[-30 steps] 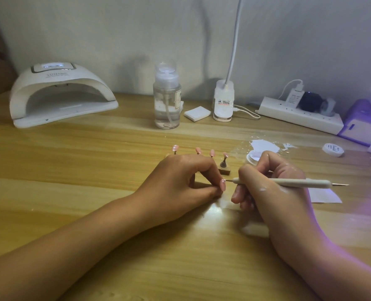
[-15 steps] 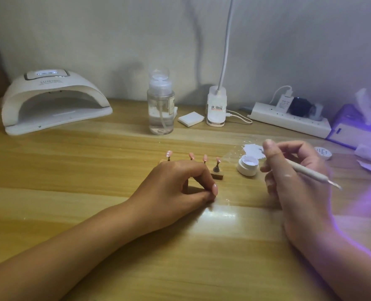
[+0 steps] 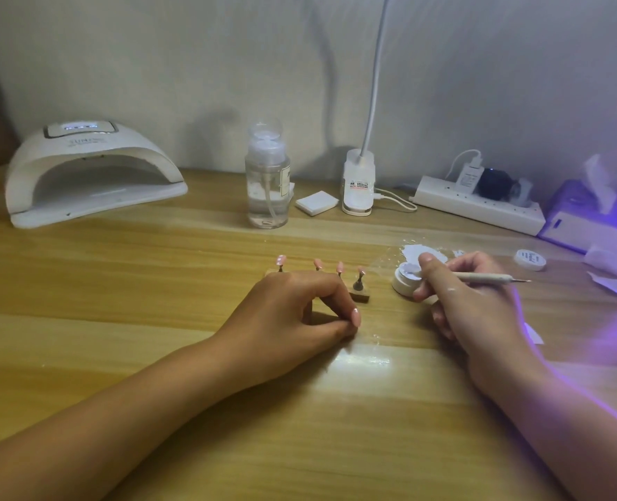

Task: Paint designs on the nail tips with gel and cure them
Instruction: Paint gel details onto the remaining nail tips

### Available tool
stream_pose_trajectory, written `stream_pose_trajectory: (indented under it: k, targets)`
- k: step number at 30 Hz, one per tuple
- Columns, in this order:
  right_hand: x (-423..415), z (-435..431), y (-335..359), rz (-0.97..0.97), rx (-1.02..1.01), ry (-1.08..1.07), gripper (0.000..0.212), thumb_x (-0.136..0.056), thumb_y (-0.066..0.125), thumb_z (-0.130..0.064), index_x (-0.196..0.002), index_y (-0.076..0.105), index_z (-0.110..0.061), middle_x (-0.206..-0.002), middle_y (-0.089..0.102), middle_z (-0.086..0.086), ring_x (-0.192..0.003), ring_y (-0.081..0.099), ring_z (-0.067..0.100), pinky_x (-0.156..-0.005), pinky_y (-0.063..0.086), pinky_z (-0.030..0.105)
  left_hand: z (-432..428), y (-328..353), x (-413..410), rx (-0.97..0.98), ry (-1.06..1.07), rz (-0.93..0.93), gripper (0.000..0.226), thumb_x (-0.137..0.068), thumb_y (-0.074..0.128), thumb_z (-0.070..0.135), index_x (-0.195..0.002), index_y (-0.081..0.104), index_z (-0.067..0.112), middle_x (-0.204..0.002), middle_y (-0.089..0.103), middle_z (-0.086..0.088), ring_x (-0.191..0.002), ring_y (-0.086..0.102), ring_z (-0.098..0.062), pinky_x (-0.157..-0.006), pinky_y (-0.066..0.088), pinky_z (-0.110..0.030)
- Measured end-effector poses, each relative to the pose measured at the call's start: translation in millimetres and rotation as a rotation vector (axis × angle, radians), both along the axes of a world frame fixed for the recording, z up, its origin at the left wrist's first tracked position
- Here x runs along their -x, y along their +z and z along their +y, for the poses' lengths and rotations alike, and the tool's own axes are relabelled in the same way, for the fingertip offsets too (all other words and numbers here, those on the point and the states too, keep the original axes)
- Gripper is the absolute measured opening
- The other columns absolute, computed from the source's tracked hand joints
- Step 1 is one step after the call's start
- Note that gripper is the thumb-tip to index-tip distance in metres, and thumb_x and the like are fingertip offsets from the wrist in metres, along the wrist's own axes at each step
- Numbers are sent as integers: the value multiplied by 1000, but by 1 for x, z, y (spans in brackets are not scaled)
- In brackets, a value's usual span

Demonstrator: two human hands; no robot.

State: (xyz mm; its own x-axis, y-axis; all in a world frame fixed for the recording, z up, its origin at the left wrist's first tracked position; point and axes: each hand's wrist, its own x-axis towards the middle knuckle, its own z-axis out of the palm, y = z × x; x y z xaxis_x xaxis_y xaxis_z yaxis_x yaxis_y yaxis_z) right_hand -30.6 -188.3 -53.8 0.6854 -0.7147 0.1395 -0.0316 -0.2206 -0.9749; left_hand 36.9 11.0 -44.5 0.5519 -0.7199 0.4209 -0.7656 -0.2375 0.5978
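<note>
Curling left hand (image 3: 299, 312) thumb to forefinger, anything pinched unseen; leaving nail tips (image 3: 317, 263) on stand (image 3: 358, 293) just behind; dipping at gel pot (image 3: 401, 284), right hand (image 3: 480, 312) clamped round dotting pen (image 3: 487, 277). Likely light, stiff, slick: hold by stand.

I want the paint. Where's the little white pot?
In the head view, the gel pot sits right of centre on the table, between the nail tip stand and the right hand gripping a dotting tool.
</note>
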Motion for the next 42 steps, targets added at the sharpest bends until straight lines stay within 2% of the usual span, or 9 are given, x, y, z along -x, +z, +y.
stream_pose_trajectory:
  k: [4, 7, 10, 15, 20, 24, 27, 32, 42]
  targets:
    - [0, -1, 1, 1, -17, 13, 30, -91, 71, -36, -80, 47, -21, -65, 71, -1, -36, 41, 6, -35, 31, 19, 0, -1, 0, -1, 0, 7, 14, -81, 77, 14, -81, 70, 27, -61, 52, 43, -49, 46, 5, -58, 33, -7]
    - [3, 3, 2, -49, -30, -4, 27, -93, 68, -34, -82, 47, -21, -62, 69, -1, -40, 42, 9, -45, 33, 25, 0, -1, 0, 0, 5, 15, 17, -82, 77, 15, -80, 69, 29, -63, 53, 43, -50, 46, 3, -66, 33, -3]
    - [10, 12, 9, -171, -76, -9, 21, -98, 61, -31, -86, 47, -21, -60, 68, -2, -43, 47, 8, -42, 35, 22, 0, -1, 0, 5, 2, 2, 13, -82, 77, 13, -82, 71, 25, -58, 50, 45, -46, 43, 4, -59, 33, -5]
    - [27, 40, 22, -284, -152, 213, 17, -93, 67, -24, -90, 55, -13, -68, 71, 5, -48, 59, 13, -39, 40, 18, 0, -1, 2, 25, 9, 20, 18, -80, 78, 13, -79, 69, 28, -54, 48, 45, -47, 45, 7, -93, 30, -23]
    - [30, 54, 13, -142, -242, 315, 24, -87, 68, -15, -74, 48, -16, -51, 61, 9, -39, 47, 13, -39, 39, 18, -1, -3, 0, 23, 19, -9, 24, -79, 79, 12, -78, 67, 33, -54, 47, 46, -47, 44, 7, -79, 30, -10]
    - [26, 54, 13, -105, -173, 318, 33, -72, 68, -8, -52, 47, -24, -48, 60, 16, -37, 48, 15, -39, 38, 17, -2, -1, 1, 39, 11, -8, 25, -78, 79, 12, -78, 66, 33, -55, 46, 48, -47, 43, 9, -78, 38, -31]
    - [26, 55, 13, -100, -152, 313, 31, -73, 66, -6, -54, 49, -22, -49, 61, 17, -38, 50, 13, -39, 40, 18, -2, -1, 1, 49, -1, -14, 23, -77, 79, 11, -78, 68, 30, -55, 45, 49, -47, 43, 10, -86, 31, -36]
    - [25, 56, 13, -91, -145, 321, 25, -73, 61, -3, -62, 41, -13, -50, 62, 19, -36, 50, 14, -38, 40, 18, -2, 0, 2, 48, 4, -20, 25, -77, 80, 11, -77, 66, 32, -56, 46, 48, -48, 44, 11, -89, 45, -46]
    - [24, 57, 16, -96, -149, 331, 25, -73, 59, 1, -61, 40, -11, -49, 61, 20, -36, 49, 15, -38, 39, 19, -2, 1, 3, 41, 13, -20, 25, -77, 79, 12, -78, 66, 32, -57, 46, 49, -48, 44, 10, -89, 46, -58]
